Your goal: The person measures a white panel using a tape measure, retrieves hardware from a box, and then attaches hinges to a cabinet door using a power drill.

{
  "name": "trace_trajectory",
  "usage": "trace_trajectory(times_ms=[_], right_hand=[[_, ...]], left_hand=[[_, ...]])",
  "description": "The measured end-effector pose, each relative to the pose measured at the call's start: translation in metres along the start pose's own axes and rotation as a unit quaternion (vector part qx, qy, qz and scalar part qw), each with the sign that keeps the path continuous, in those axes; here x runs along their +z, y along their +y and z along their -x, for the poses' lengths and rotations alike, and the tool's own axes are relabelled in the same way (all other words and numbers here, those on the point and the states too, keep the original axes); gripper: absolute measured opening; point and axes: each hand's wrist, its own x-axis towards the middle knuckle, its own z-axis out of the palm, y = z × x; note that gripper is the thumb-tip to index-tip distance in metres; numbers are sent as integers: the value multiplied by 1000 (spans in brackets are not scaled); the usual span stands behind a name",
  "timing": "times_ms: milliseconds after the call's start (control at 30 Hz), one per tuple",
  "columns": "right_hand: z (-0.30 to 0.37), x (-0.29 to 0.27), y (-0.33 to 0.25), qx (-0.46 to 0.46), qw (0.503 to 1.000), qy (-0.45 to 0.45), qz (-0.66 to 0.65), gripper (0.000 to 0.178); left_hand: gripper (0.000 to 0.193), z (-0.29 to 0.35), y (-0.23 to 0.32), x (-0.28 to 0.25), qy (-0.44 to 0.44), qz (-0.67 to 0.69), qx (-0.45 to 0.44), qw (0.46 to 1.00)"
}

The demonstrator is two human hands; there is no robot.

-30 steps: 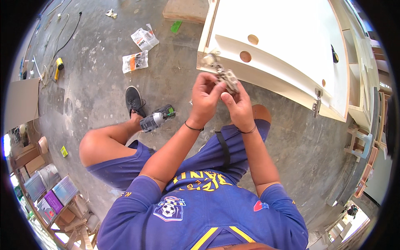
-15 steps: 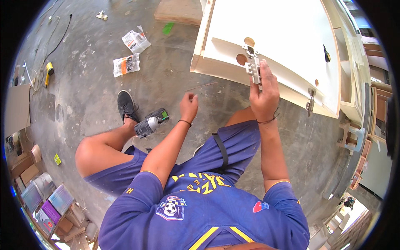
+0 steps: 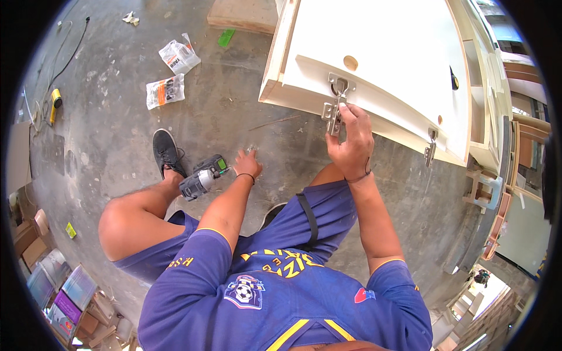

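My right hand point(image 3: 354, 140) grips the arm of a metal cabinet hinge point(image 3: 335, 114) between thumb and fingers. The hinge's cup end sits at the near round hole of a white panel point(image 3: 398, 58), covering that hole. My left hand point(image 3: 248, 165) reaches down to the floor, its fingers spread and pointing away from me, beside small bright bits too small to name. Left of it a grey cordless drill point(image 3: 200, 182) with a green patch lies on the floor, near my shoe. Another metal hinge point(image 3: 431, 146) hangs on the panel's near edge, farther right.
A second round hole point(image 3: 350, 62) shows in the panel. Two plastic bags point(image 3: 165, 92) lie on the concrete floor at the left. Beyond them are a wooden board point(image 3: 243, 16), a green scrap point(image 3: 226, 37) and a yellow-black tool point(image 3: 56, 98). Cabinet frames stand along the right.
My right hand has brought the hinge down and left, and its cup now covers the near hole. My left hand has lowered toward the floor, its fingers opening out.
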Motion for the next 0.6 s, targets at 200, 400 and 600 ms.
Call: trace_trajectory(times_ms=[200, 400, 600], right_hand=[[-1, -1, -2, 18, 999, -41, -9, 58], [-1, 3, 0, 13, 999, -42, -28, 61], [14, -5, -5, 73, 995, -62, -32, 81]], left_hand=[[43, -11, -3, 7, 11, -14, 44, 999], [22, -20, -15, 24, 20, 42, 48, 998], [11, -30, -28, 36, 119, 192, 37, 974]])
